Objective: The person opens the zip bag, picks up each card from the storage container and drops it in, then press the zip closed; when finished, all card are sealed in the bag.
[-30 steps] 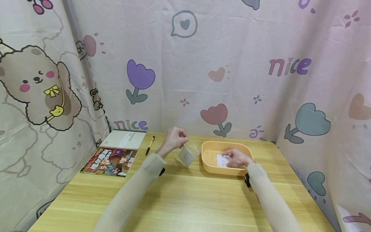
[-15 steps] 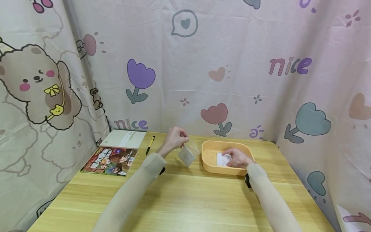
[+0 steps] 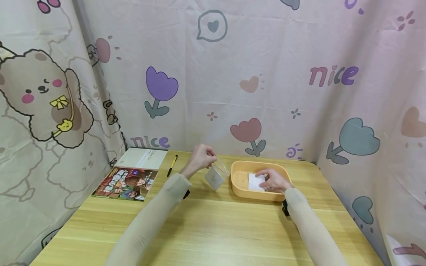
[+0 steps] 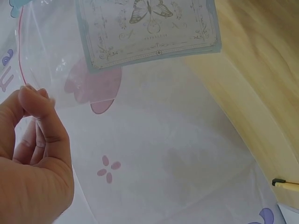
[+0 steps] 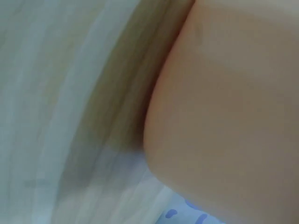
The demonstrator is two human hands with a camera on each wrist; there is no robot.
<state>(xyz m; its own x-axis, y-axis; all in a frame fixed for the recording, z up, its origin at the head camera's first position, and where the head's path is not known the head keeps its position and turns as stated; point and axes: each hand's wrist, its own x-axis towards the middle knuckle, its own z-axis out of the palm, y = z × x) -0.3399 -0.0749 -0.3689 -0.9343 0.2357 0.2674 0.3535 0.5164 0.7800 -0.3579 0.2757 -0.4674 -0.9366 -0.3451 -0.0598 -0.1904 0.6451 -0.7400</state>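
Observation:
My left hand (image 3: 200,158) pinches the top corner of a clear zip bag (image 3: 221,167) and holds it tilted over the table. In the left wrist view the bag's red seal line runs up from the fingertips (image 4: 30,88). A pale card pack (image 4: 154,39) with a butterfly print and grey-blue border shows in the bag. My right hand (image 3: 274,181) reaches into a yellow-orange plastic bin (image 3: 240,192), fingers curled at the right side of a white card (image 3: 255,182), whose right part they hide. The right wrist view shows mostly the bin's outer wall (image 5: 224,107), not the hand.
At the table's back left lie a pale notebook (image 3: 141,159) and a colourful comic-style book (image 3: 124,184). A yellow and black pen (image 3: 172,166) lies just right of them. A printed curtain (image 3: 213,74) hangs behind the wooden table (image 3: 233,229).
The white card in the bin showed a dark print earlier and now shows a plainer, faintly lined face. The bag in my left hand has swayed slightly; both hands have barely moved.

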